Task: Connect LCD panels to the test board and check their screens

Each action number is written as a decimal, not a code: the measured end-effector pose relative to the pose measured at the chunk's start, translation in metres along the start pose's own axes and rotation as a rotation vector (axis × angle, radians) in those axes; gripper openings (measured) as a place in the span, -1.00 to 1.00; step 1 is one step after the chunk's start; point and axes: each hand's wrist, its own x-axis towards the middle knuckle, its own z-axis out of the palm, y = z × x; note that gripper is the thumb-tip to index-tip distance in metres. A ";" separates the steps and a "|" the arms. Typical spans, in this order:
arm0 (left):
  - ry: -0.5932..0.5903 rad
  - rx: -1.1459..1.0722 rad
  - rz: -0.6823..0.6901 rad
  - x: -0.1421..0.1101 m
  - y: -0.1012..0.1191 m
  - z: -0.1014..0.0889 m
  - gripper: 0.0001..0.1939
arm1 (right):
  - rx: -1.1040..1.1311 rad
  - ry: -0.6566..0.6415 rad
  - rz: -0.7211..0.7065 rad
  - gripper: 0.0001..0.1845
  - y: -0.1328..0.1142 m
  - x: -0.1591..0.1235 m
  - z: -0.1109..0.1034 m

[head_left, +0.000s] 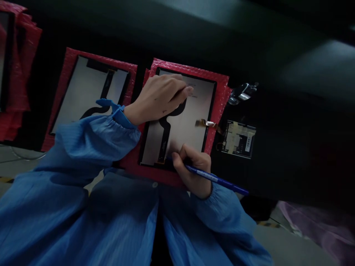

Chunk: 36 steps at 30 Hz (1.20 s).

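A display panel (185, 129), silver-grey back facing up, lies on a pink bubble-wrap sheet (221, 83). A black flex cable (165, 135) curves across its left part. My left hand (163, 94) is over the upper part of the panel with its fingers curled in; whatever may be in them is hidden. Near the panel's lower edge my right hand (194, 166) is closed round a blue pen (216, 179), whose tip end is hard to make out beside the cable's lower end. A short copper-coloured ribbon (208, 123) crosses the panel's right edge.
Right of the panel lies a small circuit board unit (239, 139) with yellowish tape, and above it a shiny metal object (244, 93). Another display panel (70, 94) rests on pink wrap to the left. More pink bubble wrap (20, 79) is at the far left on the dark table.
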 end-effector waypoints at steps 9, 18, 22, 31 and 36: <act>-0.014 -0.038 -0.003 0.004 -0.001 0.003 -0.62 | 0.037 0.510 -0.118 -0.78 0.011 0.002 -0.048; -0.415 -0.879 -0.140 0.000 0.009 -0.022 -0.53 | -0.082 0.157 0.050 -0.65 0.089 0.034 -0.113; -0.610 -1.256 -0.280 -0.003 0.010 -0.024 -0.64 | 0.191 0.089 0.010 -0.51 0.078 0.043 -0.114; -0.626 -1.485 -0.527 -0.001 0.033 -0.016 -0.64 | 0.394 0.037 -0.087 -0.56 0.049 0.070 -0.094; -0.436 -1.084 -0.389 0.000 0.049 -0.011 -0.70 | 0.412 0.093 -0.123 -0.59 0.051 0.065 -0.083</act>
